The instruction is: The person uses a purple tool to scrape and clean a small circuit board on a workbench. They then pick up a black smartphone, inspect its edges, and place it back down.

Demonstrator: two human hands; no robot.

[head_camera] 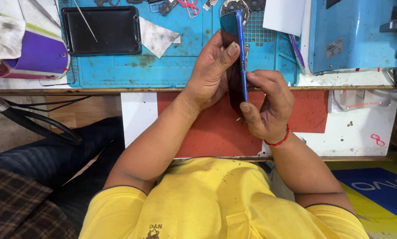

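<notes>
Fingers: left hand [209, 73] and right hand [267, 106] grip blue phone [238, 57] edge-on | screen unseen

The slim blue-edged phone [238, 57] had a glossy dark glass face and a smooth, shiny frame. The blue rubbery work mat [172, 66] looked matt and scuffed. The black rectangular tray [70, 31] was smooth plastic with a dull sheen. The yellow cloth shirt [207, 199] looked soft, speckled with grit.
</notes>
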